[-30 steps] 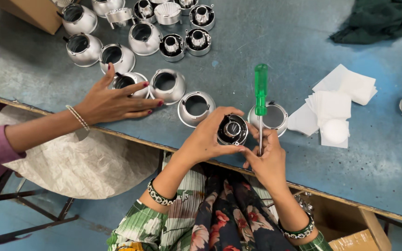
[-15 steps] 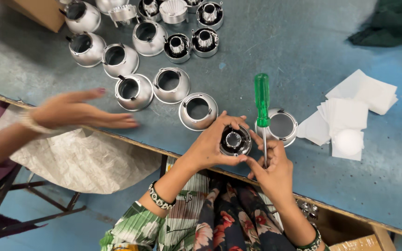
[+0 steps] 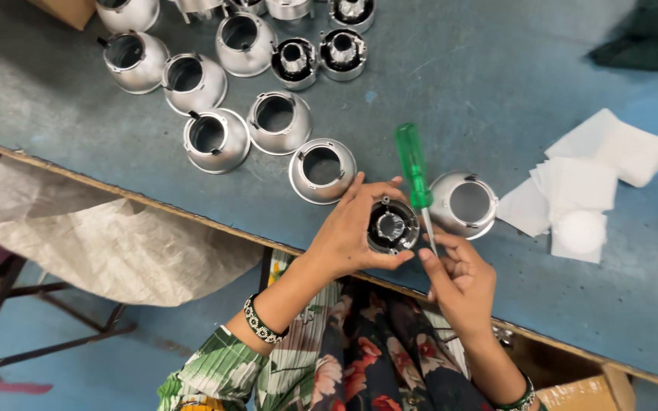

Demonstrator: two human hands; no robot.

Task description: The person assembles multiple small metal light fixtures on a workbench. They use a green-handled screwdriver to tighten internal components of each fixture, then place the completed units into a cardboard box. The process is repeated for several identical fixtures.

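My left hand (image 3: 352, 228) grips a small round black and silver housing (image 3: 391, 226) at the near edge of the blue-grey table (image 3: 458, 91). My right hand (image 3: 458, 278) holds a green-handled screwdriver (image 3: 414, 171) by its metal shaft, handle pointing away from me, right beside the housing. A silver cone-shaped metal shell (image 3: 463, 204) lies just right of the screwdriver, and another shell (image 3: 322, 170) lies just beyond my left hand.
Several more silver shells (image 3: 215, 139) and black-centred housings (image 3: 295, 61) lie across the far left of the table. A stack of white cloth squares (image 3: 584, 190) sits at the right. A grey woven sack (image 3: 108, 243) hangs below the table edge at left.
The other person's hand and arm at the left have withdrawn out of view. My hands with the housing and screwdriver stay close together at the table edge.
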